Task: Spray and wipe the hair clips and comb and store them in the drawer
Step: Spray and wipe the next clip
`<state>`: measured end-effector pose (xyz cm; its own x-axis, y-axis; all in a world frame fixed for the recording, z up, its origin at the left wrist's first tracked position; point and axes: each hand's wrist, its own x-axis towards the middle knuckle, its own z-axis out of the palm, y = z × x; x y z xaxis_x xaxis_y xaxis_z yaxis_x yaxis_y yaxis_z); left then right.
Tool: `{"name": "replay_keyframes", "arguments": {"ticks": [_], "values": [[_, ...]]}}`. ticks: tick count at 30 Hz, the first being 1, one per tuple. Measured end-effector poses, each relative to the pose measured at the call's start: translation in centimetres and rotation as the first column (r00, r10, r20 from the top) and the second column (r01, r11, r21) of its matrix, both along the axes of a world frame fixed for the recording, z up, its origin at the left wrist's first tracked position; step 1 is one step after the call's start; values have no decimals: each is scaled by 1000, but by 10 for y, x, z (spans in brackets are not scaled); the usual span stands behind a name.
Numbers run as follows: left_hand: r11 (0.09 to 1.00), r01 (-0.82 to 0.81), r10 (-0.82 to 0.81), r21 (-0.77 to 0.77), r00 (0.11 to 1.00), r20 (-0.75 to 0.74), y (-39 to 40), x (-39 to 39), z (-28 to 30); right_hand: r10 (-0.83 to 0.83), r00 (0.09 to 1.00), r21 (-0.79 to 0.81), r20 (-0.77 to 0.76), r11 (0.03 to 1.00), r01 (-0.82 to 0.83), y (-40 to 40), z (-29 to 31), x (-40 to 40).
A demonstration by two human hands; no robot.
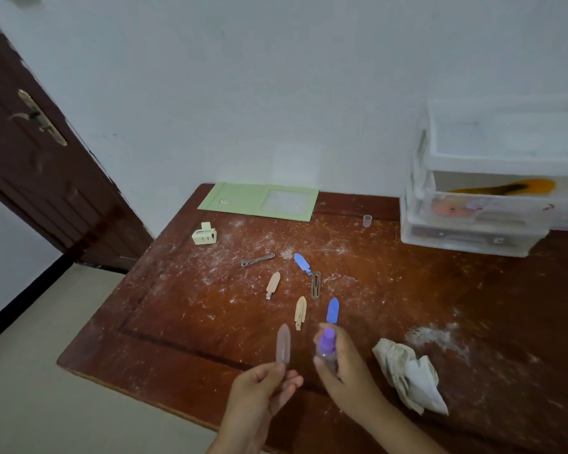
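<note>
My left hand [263, 385] pinches a mauve hair clip [283, 343] by its lower end and holds it upright over the table's near edge. Just to its right, my right hand [345, 365] grips a small spray bottle [327, 347] with a purple nozzle that faces the clip. Several clips lie on the brown wooden table [407, 306]: two blue ones [333, 310] [302, 263], two beige ones [300, 312] [273, 284], a brown snap clip [315, 284] and a grey metal clip [257, 259]. A cream claw clip [204, 234] sits farther left. I see no comb.
A crumpled white cloth [410, 375] lies right of my right hand. A clear plastic drawer unit [473, 221] stands at the back right against the wall, a small clear cap [368, 221] to its left. A green card [259, 201] lies at the back. A dark door [46, 158] is left.
</note>
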<state>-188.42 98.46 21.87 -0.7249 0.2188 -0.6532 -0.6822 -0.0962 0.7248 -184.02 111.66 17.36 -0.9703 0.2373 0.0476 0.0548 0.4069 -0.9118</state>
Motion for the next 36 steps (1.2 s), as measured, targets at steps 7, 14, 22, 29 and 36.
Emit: {"name": "replay_keyframes", "arguments": {"ticks": [7,14,22,29,36], "values": [[990,-32,-4,-137,968,-253,-6,-12,7,89,996,89,-5,992,-88,-12,-18,-16],[991,-8,-60,-130,858,-510,16,-16,29,-140,968,599,-208,765,239,42,-12,21],[955,284,-291,-87,835,-467,51,10,43,-356,917,395,179,880,264,77,-25,50],[925,322,-379,-200,802,-461,61,19,29,-108,927,263,-358,941,211,70,61,60],[861,407,-506,-304,635,-583,56,28,36,74,954,657,-291,740,143,52,65,45]]}}
